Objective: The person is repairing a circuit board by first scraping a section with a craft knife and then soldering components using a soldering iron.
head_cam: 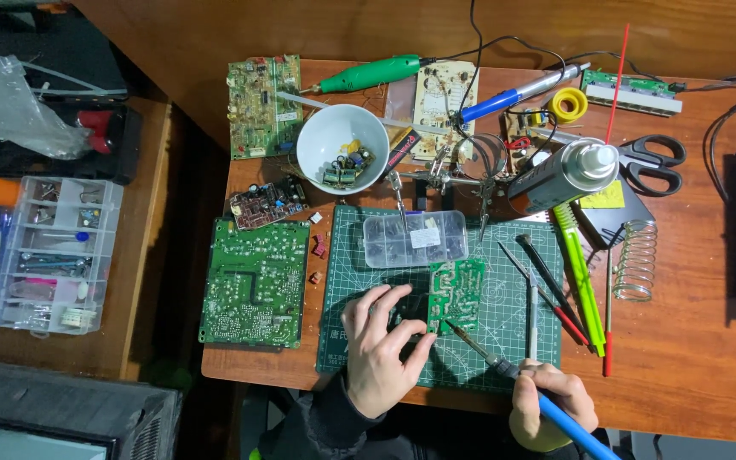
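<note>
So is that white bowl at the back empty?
Not empty. The white bowl sits upright, and a small heap of electronic parts lies in its bottom; the rest of it is bare.

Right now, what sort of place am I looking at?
Most likely an electronics repair bench: a soldering iron in the right hand, circuit boards on a wooden desk, and a green cutting mat.

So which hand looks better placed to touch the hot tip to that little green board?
The right hand, probably: it holds the soldering iron, whose tip already rests at the small circuit board. The left hand lies flat beside the board, steadying its edge.
</note>
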